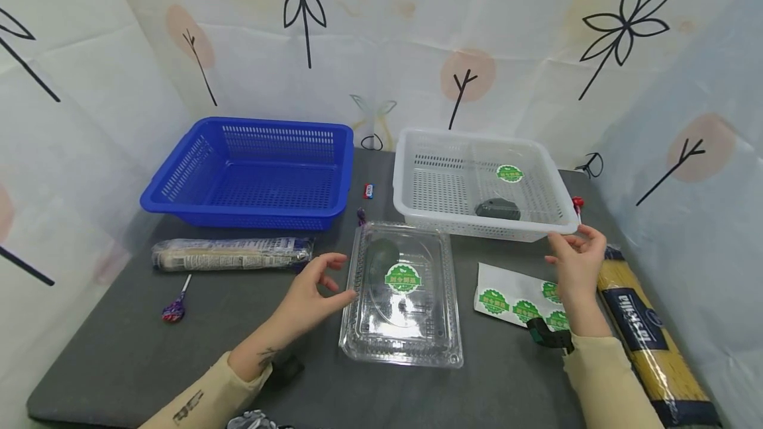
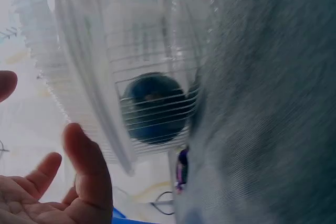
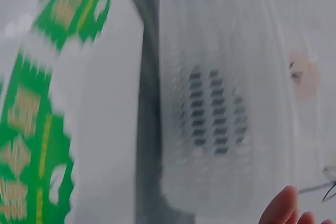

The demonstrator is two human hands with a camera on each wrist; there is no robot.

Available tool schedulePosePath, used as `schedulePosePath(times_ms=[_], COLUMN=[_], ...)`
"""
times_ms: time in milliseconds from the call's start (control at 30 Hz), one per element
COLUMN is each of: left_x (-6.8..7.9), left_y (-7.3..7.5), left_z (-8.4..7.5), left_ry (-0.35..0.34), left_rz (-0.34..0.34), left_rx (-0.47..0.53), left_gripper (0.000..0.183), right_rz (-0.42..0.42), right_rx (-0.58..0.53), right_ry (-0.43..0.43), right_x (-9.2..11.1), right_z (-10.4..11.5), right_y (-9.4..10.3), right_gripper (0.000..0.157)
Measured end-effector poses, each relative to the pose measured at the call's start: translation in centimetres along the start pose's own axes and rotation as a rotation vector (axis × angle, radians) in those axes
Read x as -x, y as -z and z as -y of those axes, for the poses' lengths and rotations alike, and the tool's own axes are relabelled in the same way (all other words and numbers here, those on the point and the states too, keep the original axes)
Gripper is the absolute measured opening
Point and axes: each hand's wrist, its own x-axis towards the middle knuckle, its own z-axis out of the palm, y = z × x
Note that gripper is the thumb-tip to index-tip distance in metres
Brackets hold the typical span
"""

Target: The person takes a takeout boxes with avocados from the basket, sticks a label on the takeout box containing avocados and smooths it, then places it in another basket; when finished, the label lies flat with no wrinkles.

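Observation:
A closed clear plastic clamshell box (image 1: 438, 323) with a green round sticker lies at the middle of the table. Inside it is a dark round thing (image 2: 155, 108), its kind unclear. My left hand (image 1: 312, 293) is spread at the box's left side, thumb tip close to the edge; contact cannot be told. Over by the front right corner of the white basket (image 1: 417, 212) is my right hand (image 1: 578, 270), its fingers loosely bent and nothing seen in them. A red lollipop (image 1: 577, 202) stands just beyond those fingers. Below the hand lies a sheet of green stickers (image 1: 495, 302).
In the white basket sits another clear box with a sticker (image 1: 509, 173) and a dark thing (image 1: 497, 208). A blue basket (image 1: 268, 217) stands at back left, a wrapped noodle pack (image 1: 232, 254) before it. Also here: a purple lollipop (image 1: 173, 310), small candy (image 1: 368, 191), spaghetti pack (image 1: 656, 349).

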Motion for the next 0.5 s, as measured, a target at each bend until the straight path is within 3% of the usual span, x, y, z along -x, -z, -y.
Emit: schedulePosePath(times_ms=[133,233,333,500], left_x=[0.1,0.2,0.2,0.2], left_y=[-0.5,-1.0,-1.5,-1.9], left_z=[0.5,0.7,0.6,0.4], left_ry=[0.064,0.083,0.098,0.105], left_rz=[0.026,0.049,0.065,0.101], left_rx=[0.041,0.074,0.099,0.110], left_gripper=[0.062,0.067,0.071,0.076], right_rz=[-0.066,0.003,0.121,0.235], right_rx=[-0.004,-0.071,-0.136,-0.173], right_ry=[-0.189,-0.275,-0.300,-0.219], right_x=[-0.9,-0.6,-0.2,-0.5], right_z=[0.4,2.3,3.6,3.8], right_y=[0.7,0.2,-0.2,-0.1], right_gripper=[0.072,0.076,0.077,0.073])
